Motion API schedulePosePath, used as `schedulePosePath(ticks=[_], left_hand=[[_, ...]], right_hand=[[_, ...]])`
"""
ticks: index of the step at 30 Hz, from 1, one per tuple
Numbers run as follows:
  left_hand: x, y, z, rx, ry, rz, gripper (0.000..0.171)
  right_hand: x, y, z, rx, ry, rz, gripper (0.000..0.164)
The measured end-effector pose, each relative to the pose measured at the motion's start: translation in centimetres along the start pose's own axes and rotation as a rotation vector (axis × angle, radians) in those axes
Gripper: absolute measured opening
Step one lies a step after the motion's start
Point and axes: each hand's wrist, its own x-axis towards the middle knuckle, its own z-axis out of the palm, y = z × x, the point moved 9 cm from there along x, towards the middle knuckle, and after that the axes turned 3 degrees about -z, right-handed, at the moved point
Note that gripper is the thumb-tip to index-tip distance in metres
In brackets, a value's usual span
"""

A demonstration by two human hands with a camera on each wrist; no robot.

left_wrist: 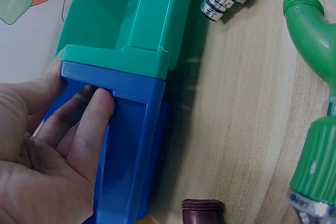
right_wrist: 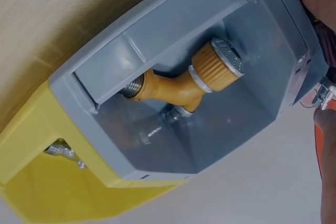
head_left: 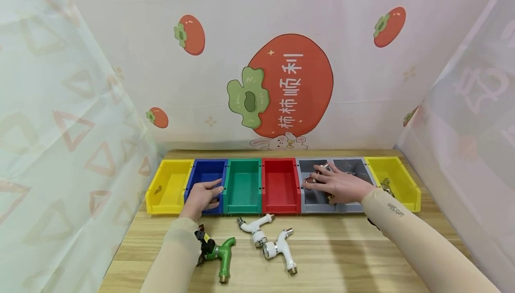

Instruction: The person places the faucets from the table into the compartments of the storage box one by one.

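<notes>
My left hand (head_left: 205, 197) reaches over the front of the blue bin (head_left: 207, 168). Its fingers extend loosely inside, against the side next to the green bin (head_left: 243, 186); nothing is held in them. Over the left grey bin (head_left: 318, 206), my right hand (head_left: 342, 187) grips a dark reddish-brown tap (head_left: 310, 180) with a metal end (right_wrist: 323, 95). Fingers cover most of that tap. In the neighbouring grey bin lies an orange-brown tap (right_wrist: 176, 88).
A green tap (head_left: 225, 257) and two white taps, one behind (head_left: 255, 227) and one in front (head_left: 283, 248), lie on the wooden table. Beside the bins' red one (head_left: 280, 186) are yellow bins at left (head_left: 169, 186) and right (head_left: 396, 172), each holding small metal-looking parts.
</notes>
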Motion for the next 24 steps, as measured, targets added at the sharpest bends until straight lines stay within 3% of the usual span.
schedulePosePath(ticks=[12,24], left_hand=[[-0.28,0.0,0.06,-0.003,0.0,-0.01,0.047],[-0.41,0.05,0.08,-0.008,-0.008,-0.004,0.048]], right_hand=[[0.31,0.48,0.59,0.094,-0.069,0.048,0.096],[0.42,0.57,0.73,0.136,-0.084,0.066,0.097]])
